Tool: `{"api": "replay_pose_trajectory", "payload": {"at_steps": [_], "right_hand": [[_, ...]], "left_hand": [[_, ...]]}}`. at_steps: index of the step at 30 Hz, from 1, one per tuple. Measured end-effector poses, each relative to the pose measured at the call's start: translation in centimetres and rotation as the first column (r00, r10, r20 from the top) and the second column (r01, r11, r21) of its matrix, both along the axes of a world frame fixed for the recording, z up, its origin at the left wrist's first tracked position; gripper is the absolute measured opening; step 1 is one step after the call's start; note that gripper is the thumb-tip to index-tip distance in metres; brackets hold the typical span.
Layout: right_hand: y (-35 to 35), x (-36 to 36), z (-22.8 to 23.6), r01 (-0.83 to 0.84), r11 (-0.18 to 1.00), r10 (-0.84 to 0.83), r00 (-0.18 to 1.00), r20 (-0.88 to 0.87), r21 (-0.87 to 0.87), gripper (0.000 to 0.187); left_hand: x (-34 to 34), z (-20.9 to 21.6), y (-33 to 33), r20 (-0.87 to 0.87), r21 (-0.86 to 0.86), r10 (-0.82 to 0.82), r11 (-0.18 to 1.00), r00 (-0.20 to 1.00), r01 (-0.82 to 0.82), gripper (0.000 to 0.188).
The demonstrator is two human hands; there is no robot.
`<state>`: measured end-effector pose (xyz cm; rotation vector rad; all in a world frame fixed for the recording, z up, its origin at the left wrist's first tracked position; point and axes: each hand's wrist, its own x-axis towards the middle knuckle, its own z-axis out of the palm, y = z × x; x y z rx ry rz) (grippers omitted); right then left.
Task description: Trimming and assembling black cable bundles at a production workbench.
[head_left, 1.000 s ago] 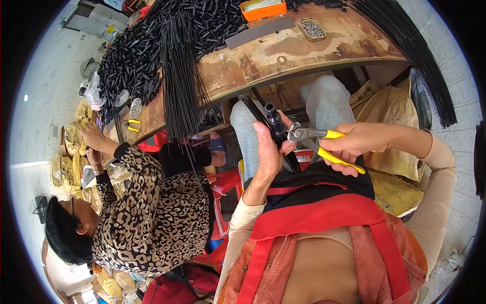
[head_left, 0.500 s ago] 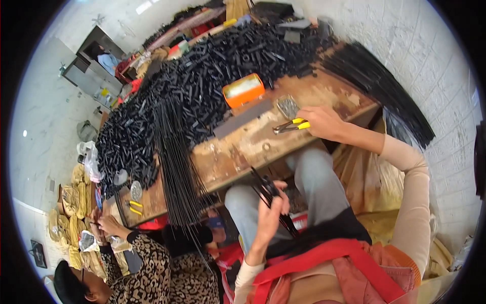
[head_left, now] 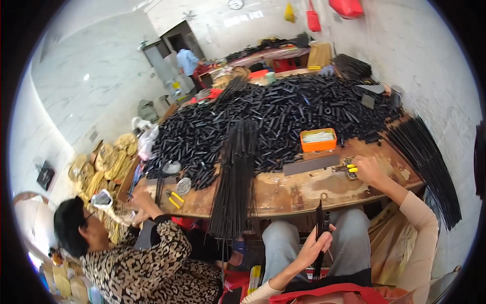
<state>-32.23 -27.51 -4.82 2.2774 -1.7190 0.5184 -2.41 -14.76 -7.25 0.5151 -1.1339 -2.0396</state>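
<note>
Left hand (head_left: 313, 247) over lap, fingers wrapped round thin black rod bundle (head_left: 320, 238), held upright below bench (head_left: 304, 195) edge. Right hand (head_left: 368, 171) on bench, fingers closed over yellow-handled pliers (head_left: 348, 169), beside orange tray (head_left: 318, 140).

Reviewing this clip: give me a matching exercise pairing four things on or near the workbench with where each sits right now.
Things:
1. thin black rod with a black sleeve
2. yellow-handled pliers
3. shallow orange plastic tray
4. bundle of long thin black rods

Places:
A. draped over the front edge of the wooden workbench
B. on the bench at the near edge of the heap of short black tubes
C. held upright in the left hand above the lap
D. on the bench under the right hand

Pairs: 1-C, 2-D, 3-B, 4-A
</note>
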Motion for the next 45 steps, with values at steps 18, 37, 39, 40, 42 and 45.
{"api": "replay_pose_trajectory", "payload": {"at_steps": [18, 37, 39, 40, 42, 45], "right_hand": [[15.7, 13.0, 5.0, -0.592, 0.755, -0.257, 0.128, 0.958, 0.282, 0.015], [18.8, 16.1, 5.1, -0.580, 0.802, -0.246, -0.104, 0.964, 0.142, 0.011], [19.1, 16.1, 5.4, -0.574, 0.799, -0.277, -0.093, 0.956, 0.176, 0.010], [19.2, 16.0, 5.4, -0.570, 0.794, -0.306, -0.079, 0.949, 0.209, 0.010], [19.5, 15.8, 5.0, -0.550, 0.809, -0.260, -0.021, 0.965, 0.207, 0.010], [20.2, 15.6, 5.2, -0.507, 0.845, -0.158, 0.062, 0.985, 0.168, 0.011]], "left_hand": [[3.1, 0.9, 4.0, -0.015, -0.073, 0.252, 0.965, 0.968, -0.253, 0.060], [3.4, 3.3, 3.9, 0.034, -0.172, 0.164, 0.973, 0.986, -0.156, 0.074], [3.2, 3.4, 4.2, 0.045, -0.177, 0.165, 0.972, 0.985, -0.155, 0.076], [3.1, 3.4, 4.3, 0.053, -0.185, 0.169, 0.970, 0.984, -0.157, 0.078], [3.0, 3.3, 4.6, 0.055, -0.193, 0.169, 0.969, 0.984, -0.155, 0.077], [2.6, 3.6, 5.1, 0.053, -0.221, 0.169, 0.963, 0.984, -0.153, 0.077]]}}
